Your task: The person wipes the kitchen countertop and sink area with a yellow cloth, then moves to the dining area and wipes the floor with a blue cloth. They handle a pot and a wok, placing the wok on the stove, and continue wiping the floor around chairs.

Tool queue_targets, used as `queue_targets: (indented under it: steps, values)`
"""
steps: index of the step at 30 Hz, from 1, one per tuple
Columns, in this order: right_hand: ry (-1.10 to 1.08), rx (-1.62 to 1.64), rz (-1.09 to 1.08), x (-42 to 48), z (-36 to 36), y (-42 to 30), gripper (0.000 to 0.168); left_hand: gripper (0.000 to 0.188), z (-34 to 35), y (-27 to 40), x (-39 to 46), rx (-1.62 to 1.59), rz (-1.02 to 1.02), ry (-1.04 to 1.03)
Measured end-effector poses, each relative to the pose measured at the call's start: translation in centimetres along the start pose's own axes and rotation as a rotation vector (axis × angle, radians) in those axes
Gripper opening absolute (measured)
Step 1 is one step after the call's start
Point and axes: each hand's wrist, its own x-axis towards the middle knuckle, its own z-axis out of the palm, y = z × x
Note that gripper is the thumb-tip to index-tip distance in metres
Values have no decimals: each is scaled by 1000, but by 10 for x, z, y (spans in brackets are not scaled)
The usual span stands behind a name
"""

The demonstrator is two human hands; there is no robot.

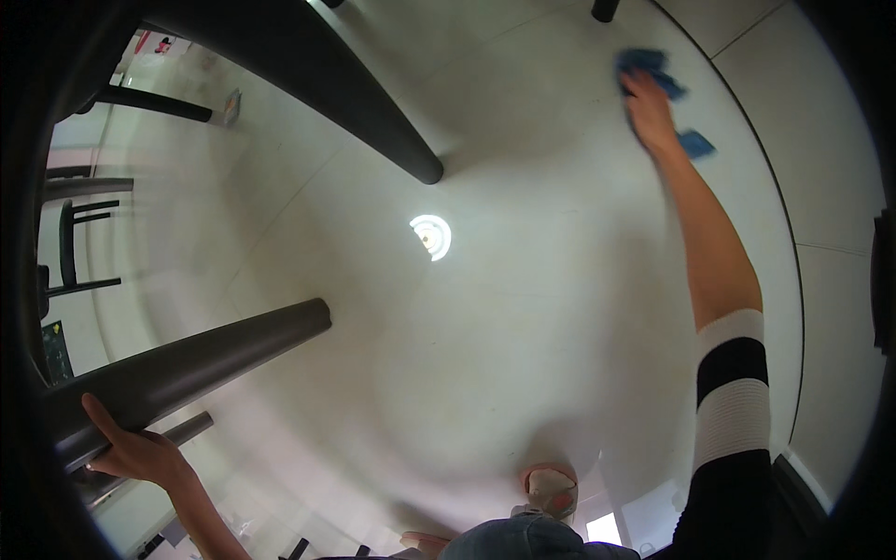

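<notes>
At the upper right, my right hand (649, 112) presses a blue cloth (640, 63) against the glossy white tiled floor (532, 294). Part of the cloth shows beyond my fingers and another piece pokes out beside my wrist; hand and cloth are slightly blurred. At the lower left, my left hand (140, 451) grips a thick dark furniture leg (231, 350), thumb on its upper side. The rest of those fingers are partly hidden behind the leg.
A second thick dark leg (378, 119) slants down at the upper middle. A dark chair (70, 245) is at the far left. The pale wall (833, 210) meets the floor along a dark line on the right. My slippered foot (553, 490) is at the bottom.
</notes>
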Motion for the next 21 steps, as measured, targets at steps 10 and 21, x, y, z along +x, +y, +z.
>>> queue_targets:
  steps: [10, 21]
  values:
    - [-393, 620, -397, -29, -6, -211, 45, 45, -3, 23, -4, -215, -126, -92]
    - [-922, 917, -491, -272, -111, -301, 48, 43, -8, 8, 0, -235, -86, -115]
